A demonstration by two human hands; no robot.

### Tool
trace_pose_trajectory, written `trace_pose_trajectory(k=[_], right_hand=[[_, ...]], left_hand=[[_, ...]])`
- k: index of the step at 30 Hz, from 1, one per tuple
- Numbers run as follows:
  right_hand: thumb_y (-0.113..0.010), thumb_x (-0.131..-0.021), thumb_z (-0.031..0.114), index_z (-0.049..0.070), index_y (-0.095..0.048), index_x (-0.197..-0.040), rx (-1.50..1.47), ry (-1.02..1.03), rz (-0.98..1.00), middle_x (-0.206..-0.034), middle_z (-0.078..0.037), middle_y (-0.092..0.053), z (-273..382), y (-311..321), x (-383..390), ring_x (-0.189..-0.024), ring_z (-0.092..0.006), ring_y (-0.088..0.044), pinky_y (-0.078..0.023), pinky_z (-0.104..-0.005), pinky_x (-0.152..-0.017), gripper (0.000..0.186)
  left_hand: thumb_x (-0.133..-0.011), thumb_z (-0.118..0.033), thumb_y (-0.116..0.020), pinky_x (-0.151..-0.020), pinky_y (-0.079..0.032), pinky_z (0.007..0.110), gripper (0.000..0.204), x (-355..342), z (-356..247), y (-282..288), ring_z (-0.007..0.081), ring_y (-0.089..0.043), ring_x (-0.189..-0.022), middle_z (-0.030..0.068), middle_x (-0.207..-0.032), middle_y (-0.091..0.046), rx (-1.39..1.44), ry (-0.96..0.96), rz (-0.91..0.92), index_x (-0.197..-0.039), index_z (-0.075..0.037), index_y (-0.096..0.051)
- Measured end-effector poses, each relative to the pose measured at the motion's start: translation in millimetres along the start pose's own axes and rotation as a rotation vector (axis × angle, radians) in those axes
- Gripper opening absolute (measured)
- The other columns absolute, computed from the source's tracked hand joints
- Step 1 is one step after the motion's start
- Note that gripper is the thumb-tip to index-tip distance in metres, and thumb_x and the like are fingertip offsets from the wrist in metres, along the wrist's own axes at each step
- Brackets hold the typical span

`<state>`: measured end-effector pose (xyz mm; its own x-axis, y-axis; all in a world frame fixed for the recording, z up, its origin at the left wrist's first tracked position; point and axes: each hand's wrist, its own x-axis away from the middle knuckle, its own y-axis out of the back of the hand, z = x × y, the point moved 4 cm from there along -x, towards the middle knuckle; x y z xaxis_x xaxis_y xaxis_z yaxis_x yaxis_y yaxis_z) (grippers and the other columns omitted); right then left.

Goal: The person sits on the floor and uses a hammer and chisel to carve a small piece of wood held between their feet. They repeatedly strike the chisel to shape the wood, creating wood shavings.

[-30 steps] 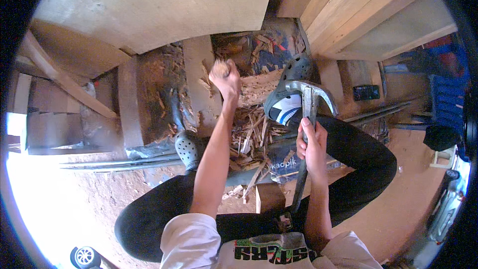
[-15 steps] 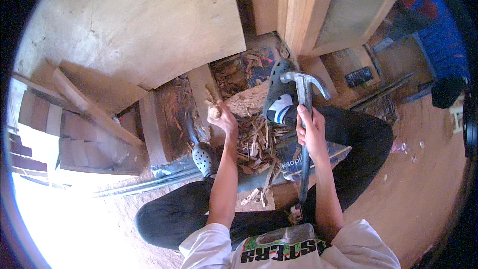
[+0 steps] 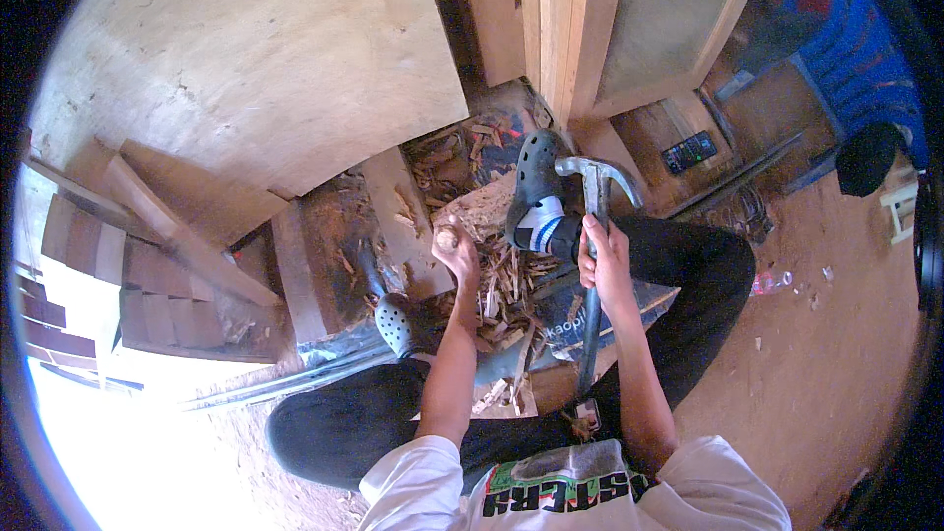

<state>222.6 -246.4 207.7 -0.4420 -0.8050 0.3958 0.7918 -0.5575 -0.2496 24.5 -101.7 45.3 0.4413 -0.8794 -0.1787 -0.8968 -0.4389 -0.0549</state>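
My left hand (image 3: 455, 253) is closed around a short, pale piece of wood (image 3: 446, 236), its rounded end toward me, over a rough wood block (image 3: 477, 197) and a heap of splinters (image 3: 506, 300). My right hand (image 3: 602, 261) grips a metal claw hammer (image 3: 592, 184) upright by its shaft, the head beside my right foot in a dark perforated clog (image 3: 533, 170). My left foot in a grey clog (image 3: 395, 325) rests left of the splinters.
A large pale panel (image 3: 246, 59) stands ahead, with wooden frames (image 3: 560, 20) at right. Boards (image 3: 187, 236) lean at left. A black handheld device (image 3: 688, 150) lies right of the hammer, near blue plastic slatted items (image 3: 855, 59). Long rods (image 3: 256, 388) lie beside my left knee.
My left hand dropped from up by the chip-covered board, then rose slightly and moved right toward the block. The view has swung, shifting the surroundings. The hammer stays in my right hand.
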Motion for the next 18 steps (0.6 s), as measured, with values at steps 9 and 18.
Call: trace_pose_trajectory(k=[9,18], right_hand=[[-0.061,-0.086,0.044,0.011,-0.045,-0.080,-0.014,-0.004,0.002,-0.048,0.006,-0.034,-11,1,-3,-0.034,-0.0047,-0.031,-0.025,-0.0224,-0.031,0.037],[-0.061,-0.087,0.043,0.011,-0.045,-0.079,-0.013,-0.011,0.017,-0.047,0.005,-0.036,-16,1,-6,-0.033,-0.0053,-0.033,-0.025,-0.0227,-0.029,0.037]], left_hand=[[-0.088,-0.020,-0.067,-0.053,-0.033,0.024,0.031,-32,-50,-17,0.0069,-0.036,-0.058,-0.0040,-0.063,-0.041,0.083,-0.071,0.026,-0.069,-0.006,-0.047],[-0.085,-0.020,-0.071,-0.060,-0.040,0.024,0.026,-56,-8,4,0.0076,-0.046,-0.062,-0.0027,-0.067,-0.052,0.128,0.041,0.240,-0.072,-0.006,-0.053]])
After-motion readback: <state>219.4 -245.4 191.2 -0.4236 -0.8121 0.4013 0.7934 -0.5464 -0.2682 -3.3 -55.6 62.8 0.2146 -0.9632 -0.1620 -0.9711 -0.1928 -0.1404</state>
